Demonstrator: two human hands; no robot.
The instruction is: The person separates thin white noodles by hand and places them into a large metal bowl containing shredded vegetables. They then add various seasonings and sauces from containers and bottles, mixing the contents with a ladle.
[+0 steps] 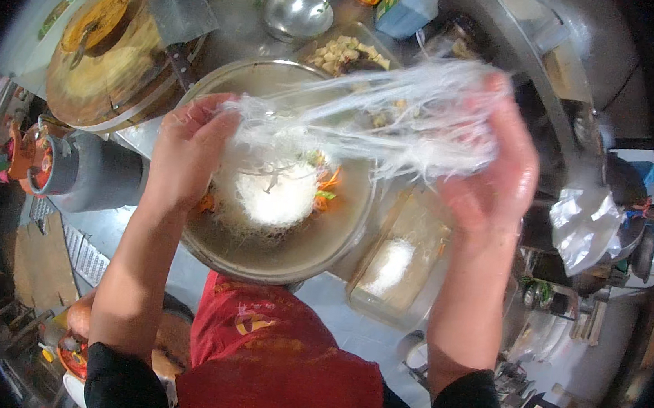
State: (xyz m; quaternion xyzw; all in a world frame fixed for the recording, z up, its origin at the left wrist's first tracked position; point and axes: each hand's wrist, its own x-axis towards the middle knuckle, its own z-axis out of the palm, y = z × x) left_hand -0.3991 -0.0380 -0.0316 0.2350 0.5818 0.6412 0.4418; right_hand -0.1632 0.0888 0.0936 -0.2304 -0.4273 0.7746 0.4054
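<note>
White thin noodles [406, 117] stretch between my two raised hands. My left hand [197, 138] pinches one end of the strands between thumb and fingers. The thicker part of the bundle lies in my right hand [503, 156], blurred, with its fingers curled around the strands. Beneath them stands a wide metal basin [347, 235]. It holds a white mound of the same thin strands [283, 200], with shredded orange and green vegetables [326, 189] beside it. A rectangular clear tray [406, 303] to the right of the basin contains another small white heap [390, 266].
A round wooden chopping board [96, 87] at the upper left bears a cleaver [183, 13] and a brown dish [100, 14]. Beyond the basin are an empty metal bowl [299, 14], a container of pale chopped pieces [347, 55] and a blue-grey jug [410, 5]. Crumpled foil [584, 226] is at right.
</note>
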